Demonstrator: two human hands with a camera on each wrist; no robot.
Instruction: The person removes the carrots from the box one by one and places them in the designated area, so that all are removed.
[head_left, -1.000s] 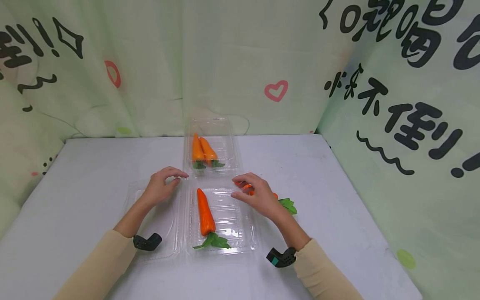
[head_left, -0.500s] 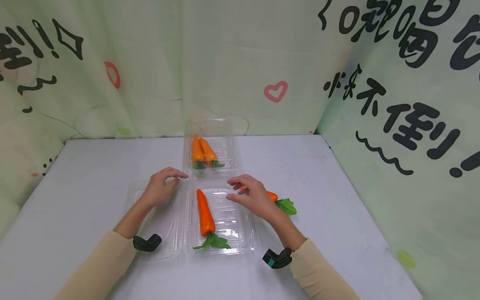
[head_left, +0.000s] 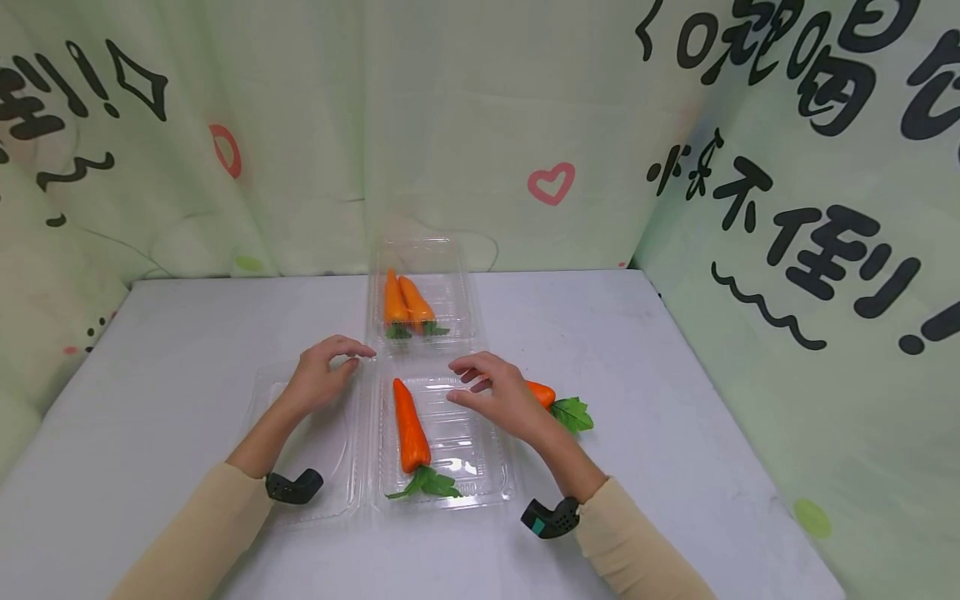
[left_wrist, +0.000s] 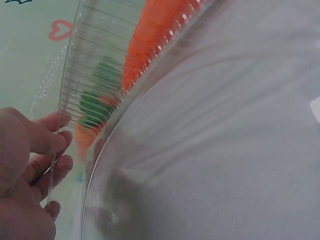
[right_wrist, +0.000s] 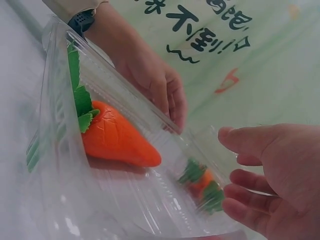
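In the head view an open, hinged clear plastic box [head_left: 468, 442] lies with its lid [head_left: 322, 467] folded out to the left. One orange toy carrot [head_left: 410, 429] with green leaves lies in the box. At the far end of the hinge, my left hand [head_left: 322, 371] holds the plastic edge; in the left wrist view the fingertips [left_wrist: 62, 165] lie along that edge. My right hand [head_left: 498, 392] hovers over the box's far right corner, fingers loosely bent and apart, nothing between them. Another carrot [head_left: 542, 393] lies right of the box, partly hidden behind this hand.
Behind the open box stands a second clear box [head_left: 457, 292] with two carrots [head_left: 408, 304] in it. The white table [head_left: 637, 467] meets a pale green curtain [head_left: 465, 125] with black lettering at the back and sides.
My right hand has drifted slightly left, away from the carrot on the table, so more of that carrot shows. The left hand stays in place at the box.
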